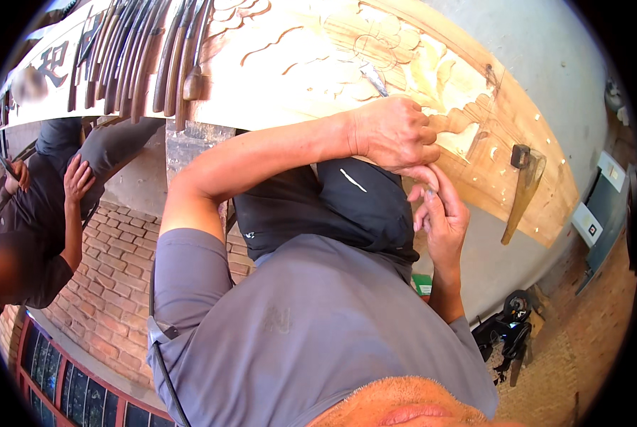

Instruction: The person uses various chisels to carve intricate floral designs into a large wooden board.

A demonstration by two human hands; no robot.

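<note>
Board [468,89], wooden and carved, just beyond the fingers — left hand [397,135] curled at its near edge, right hand [443,217] loosely bent, touching the left; cannot tell if gripping anything.

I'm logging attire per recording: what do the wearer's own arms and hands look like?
The left hand and right hand are ungloved, the forearms uncovered, with no watch visible. The left sleeve is short and grey, a thin dark cable passing beside it.
</note>
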